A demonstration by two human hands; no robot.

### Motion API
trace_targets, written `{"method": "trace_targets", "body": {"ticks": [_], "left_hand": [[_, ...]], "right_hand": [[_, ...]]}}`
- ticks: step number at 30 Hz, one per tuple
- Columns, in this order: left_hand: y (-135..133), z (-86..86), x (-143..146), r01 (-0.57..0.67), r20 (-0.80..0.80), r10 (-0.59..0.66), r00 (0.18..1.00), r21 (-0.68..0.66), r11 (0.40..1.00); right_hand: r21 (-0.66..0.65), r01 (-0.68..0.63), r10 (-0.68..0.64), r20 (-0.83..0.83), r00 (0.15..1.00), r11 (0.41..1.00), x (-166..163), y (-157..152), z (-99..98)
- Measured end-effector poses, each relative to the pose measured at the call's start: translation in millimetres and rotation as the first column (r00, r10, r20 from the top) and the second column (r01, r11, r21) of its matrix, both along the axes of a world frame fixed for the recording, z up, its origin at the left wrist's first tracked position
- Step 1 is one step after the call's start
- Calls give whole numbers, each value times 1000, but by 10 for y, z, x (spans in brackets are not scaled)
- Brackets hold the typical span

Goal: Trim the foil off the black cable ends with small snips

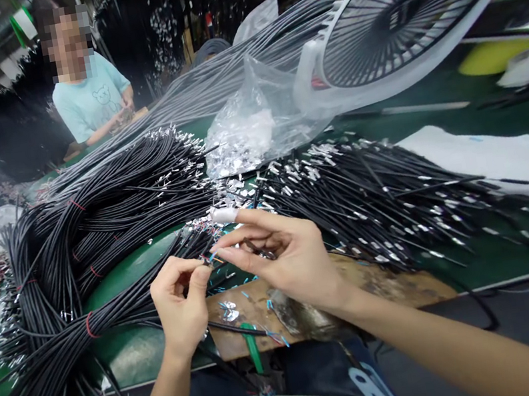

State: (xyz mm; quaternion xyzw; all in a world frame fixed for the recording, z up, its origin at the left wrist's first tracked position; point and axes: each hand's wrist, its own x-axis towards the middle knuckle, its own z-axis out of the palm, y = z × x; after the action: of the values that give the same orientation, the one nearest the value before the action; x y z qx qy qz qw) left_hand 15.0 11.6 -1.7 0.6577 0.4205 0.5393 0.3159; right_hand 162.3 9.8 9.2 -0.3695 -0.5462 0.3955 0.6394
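My left hand (181, 303) pinches the stripped end of a black cable (235, 328) between thumb and forefinger; thin coloured wires stick out at the tip. My right hand (284, 255) meets it from the right, fingers closed in a pinch on a small metal terminal (208, 259) at the wire end. A white finger cot covers the right forefinger tip. Both hands hover over a worn brown board (385, 286) at the table's near edge, with a few loose terminals on it.
Big bundles of black cables (96, 219) lie left, a fan of terminated cables (370, 194) right. A clear bag of metal terminals (252, 125) sits behind. A white fan (395, 7) stands at back right. Another person in a light blue shirt (90, 98) works across the green table (120, 276).
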Motion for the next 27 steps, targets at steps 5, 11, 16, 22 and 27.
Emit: {"method": "trace_targets", "body": {"ticks": [5, 11, 16, 22, 27], "left_hand": [[12, -6, 14, -6, -27, 10, 1000, 116, 993], [13, -58, 31, -50, -68, 64, 996, 186, 981], [15, -40, -4, 6, -159, 24, 987, 183, 983], [19, 61, -46, 101, -248, -72, 966, 104, 989], [10, 67, -37, 31, -177, -31, 984, 0, 1000]], "right_hand": [[-84, -47, 43, -44, 998, 995, 11, 3, 11], [-108, -59, 53, -51, 997, 992, 41, -1, 67], [-239, -254, 228, -129, 965, 937, 89, 86, 153], [-395, -547, 463, -293, 837, 738, 38, 159, 180], [-291, -172, 147, -105, 983, 941, 13, 82, 131]]}}
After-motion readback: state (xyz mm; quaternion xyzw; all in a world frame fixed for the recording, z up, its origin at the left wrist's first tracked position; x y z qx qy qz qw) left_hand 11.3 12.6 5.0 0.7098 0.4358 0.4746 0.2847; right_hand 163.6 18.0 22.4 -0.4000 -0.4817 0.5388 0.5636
